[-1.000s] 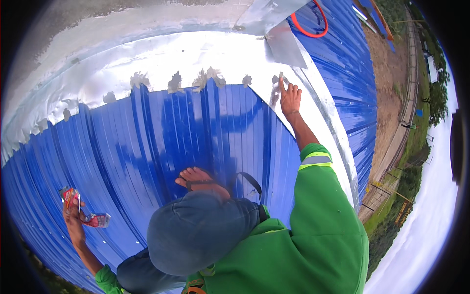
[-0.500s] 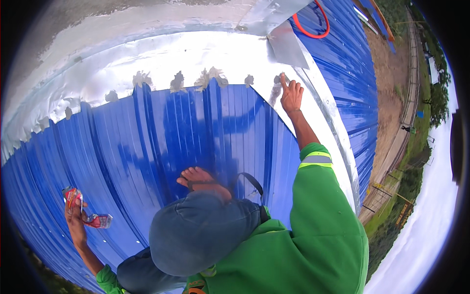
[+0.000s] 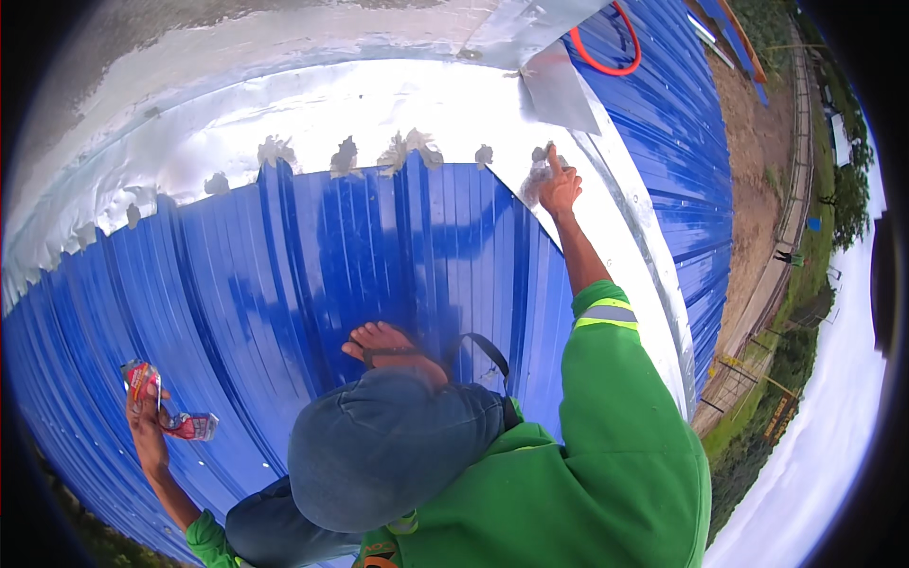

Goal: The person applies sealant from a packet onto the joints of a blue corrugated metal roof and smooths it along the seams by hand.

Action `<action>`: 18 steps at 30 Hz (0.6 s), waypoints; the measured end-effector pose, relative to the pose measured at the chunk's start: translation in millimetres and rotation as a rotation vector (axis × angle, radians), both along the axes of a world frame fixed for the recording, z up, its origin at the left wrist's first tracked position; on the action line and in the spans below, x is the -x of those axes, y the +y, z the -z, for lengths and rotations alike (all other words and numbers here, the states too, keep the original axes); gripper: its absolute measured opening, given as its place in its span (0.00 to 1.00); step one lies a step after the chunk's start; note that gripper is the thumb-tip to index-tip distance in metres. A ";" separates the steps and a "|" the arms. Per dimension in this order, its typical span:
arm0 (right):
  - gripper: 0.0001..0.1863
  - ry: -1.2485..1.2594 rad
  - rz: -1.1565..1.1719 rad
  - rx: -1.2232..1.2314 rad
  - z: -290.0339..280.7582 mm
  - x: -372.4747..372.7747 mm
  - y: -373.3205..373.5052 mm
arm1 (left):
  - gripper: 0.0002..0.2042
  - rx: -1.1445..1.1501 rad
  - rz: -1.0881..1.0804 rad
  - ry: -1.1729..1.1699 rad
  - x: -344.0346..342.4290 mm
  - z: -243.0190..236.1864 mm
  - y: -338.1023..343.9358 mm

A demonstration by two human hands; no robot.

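Note:
My right hand (image 3: 561, 189) reaches out over the shiny silver flashing (image 3: 483, 109). Its index finger is stretched out and its tip touches a grey smear of sealant (image 3: 538, 178); the other fingers are loosely bent, holding nothing. Off at the far left, my left hand (image 3: 145, 414) is closed around a crumpled red and silvery packet (image 3: 194, 427), whose two ends stick out above and beside the fingers. More grey sealant patches (image 3: 343, 156) dot the line where the flashing meets the ribs of the blue metal roofing (image 3: 256, 312).
My bent knee (image 3: 369, 454) and sandalled foot (image 3: 383, 343) are in the middle, on the roofing. A red hose or cable loop (image 3: 606, 68) lies on another blue roof slope. Right of it the roof edge drops off toward a dirt strip and path (image 3: 772, 256), with a distant person (image 3: 788, 257).
My right hand has shifted slightly to the left and down, its index finger more upright. The grey smear under it looks wider. My left hand and the packet stay put.

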State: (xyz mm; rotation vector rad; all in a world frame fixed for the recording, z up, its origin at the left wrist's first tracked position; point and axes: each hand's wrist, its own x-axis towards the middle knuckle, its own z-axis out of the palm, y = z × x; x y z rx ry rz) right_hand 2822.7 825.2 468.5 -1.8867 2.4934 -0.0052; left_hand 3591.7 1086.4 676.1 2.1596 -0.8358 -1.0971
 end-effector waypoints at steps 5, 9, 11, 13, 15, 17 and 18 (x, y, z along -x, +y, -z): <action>0.43 -0.236 0.283 -0.036 7.4 -30.9 -15.3 | 0.16 0.020 -0.006 0.035 3.4 -2.9 -4.5; 0.42 -0.240 0.314 -0.015 2.5 -43.7 -20.7 | 0.16 -0.002 0.012 -0.001 7.8 -5.9 -10.0; 0.42 -0.174 0.232 -0.037 -5.0 -38.4 -16.3 | 0.16 0.024 0.020 0.020 9.1 -6.0 -12.6; 0.42 -0.164 0.120 -0.054 -10.4 -35.2 -8.1 | 0.17 0.014 0.034 0.021 8.6 -5.1 -14.8; 0.41 -0.183 0.166 0.003 -14.9 -32.5 -1.1 | 0.17 -0.001 0.045 0.015 7.2 -3.9 -15.1; 0.41 -0.219 0.259 -0.009 -18.6 -30.8 1.5 | 0.18 0.022 0.052 -0.030 6.3 -3.0 -14.9; 0.41 -0.202 0.237 0.043 -18.5 -32.1 -0.7 | 0.18 0.015 0.044 -0.025 6.2 -2.9 -14.6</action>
